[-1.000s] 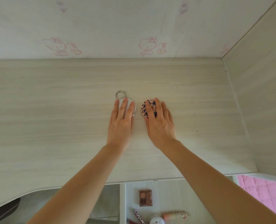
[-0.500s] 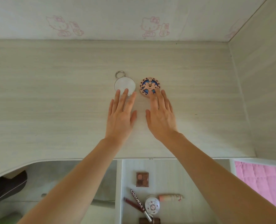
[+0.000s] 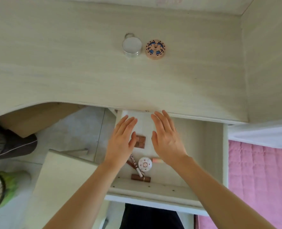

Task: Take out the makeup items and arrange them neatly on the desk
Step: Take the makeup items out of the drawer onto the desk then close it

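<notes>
Hovering spread and empty, both hands (image 3: 143,141) overhang the drawer (image 3: 208,146) holding an eyeshadow palette (image 3: 140,141) and round compact (image 3: 145,164).

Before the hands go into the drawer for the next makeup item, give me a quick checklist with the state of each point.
1. Drawer pulled out enough to reach in: ok.
2. Left hand free, fingers straight: ok.
3. Right hand free, fingers straight: ok.
4. Items left to take: eyeshadow palette, round white compact, brown tube: ok.
5. Palette unobstructed: not ok, the left thumb overlaps its edge in this view.
6. Room on the desk beside the mirror and patterned compact: ok.
</notes>
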The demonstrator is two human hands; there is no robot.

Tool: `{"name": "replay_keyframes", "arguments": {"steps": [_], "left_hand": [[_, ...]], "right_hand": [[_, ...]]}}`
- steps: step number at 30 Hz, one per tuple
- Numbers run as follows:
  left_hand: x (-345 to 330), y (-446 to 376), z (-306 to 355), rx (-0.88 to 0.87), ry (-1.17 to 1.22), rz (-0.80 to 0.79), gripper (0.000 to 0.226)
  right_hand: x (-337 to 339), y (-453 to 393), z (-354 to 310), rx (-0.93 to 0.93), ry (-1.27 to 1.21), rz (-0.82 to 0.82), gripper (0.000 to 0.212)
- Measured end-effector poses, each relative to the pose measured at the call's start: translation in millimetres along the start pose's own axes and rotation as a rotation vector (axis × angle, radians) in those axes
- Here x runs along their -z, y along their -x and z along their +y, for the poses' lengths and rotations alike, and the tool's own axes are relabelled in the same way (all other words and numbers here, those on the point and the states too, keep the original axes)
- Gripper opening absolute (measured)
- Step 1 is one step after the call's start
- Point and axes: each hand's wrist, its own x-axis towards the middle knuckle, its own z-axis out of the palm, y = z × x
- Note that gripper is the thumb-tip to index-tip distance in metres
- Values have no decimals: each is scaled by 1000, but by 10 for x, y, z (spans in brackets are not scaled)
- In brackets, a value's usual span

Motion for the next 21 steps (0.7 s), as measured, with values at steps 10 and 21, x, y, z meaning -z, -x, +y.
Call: {"name": "replay_keyframes", "arguments": {"steps": [10, 21], "left_hand": [[-426, 594, -69, 138, -68, -403, 42], [-1053, 153, -482, 49, -298, -576, 69]], "right_hand": [[-660, 861, 198, -38, 70, -307, 52], [-1348, 763, 346, 13, 178, -619, 75]]}}
